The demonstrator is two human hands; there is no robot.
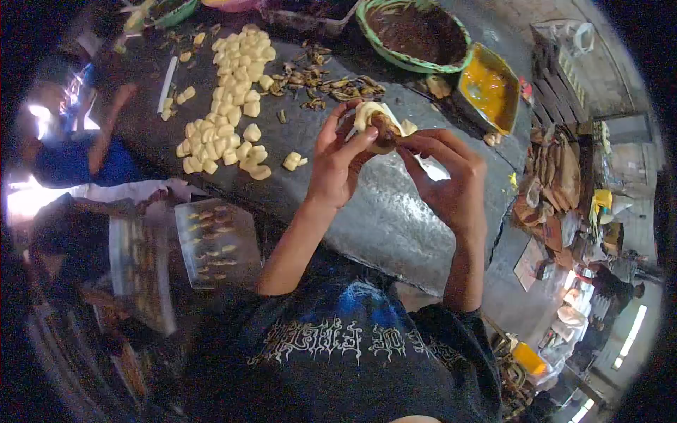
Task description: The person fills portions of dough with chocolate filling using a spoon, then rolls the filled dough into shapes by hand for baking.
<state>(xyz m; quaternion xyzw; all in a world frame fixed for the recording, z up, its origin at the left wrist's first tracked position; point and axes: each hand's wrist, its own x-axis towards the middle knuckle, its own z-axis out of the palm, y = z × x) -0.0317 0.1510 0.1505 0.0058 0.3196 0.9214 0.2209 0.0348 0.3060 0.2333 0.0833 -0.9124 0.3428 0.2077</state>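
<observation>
My left hand (337,161) holds a piece of pale dough (372,111) up above the table, its fingers and thumb closed around it. A brown filling (385,125) lies on the dough. At the dough's right edge, my right hand (451,169) has its thumb and fingertips pinched together on the filled dough; what exactly lies between those tips is partly hidden. Left of my hands, many pale dough pieces (229,92) are heaped on the dark table (296,197). Behind the hands lie scattered brown strips (331,86), which look like the filling.
At the back stands a green-rimmed bowl (469,53) of dark brown stuff, beside a tray (513,113) of orange-yellow liquid. A white stick (168,84) lies at left. Trays (185,261) with rows of shaped pieces and another person (84,151) are to the left.
</observation>
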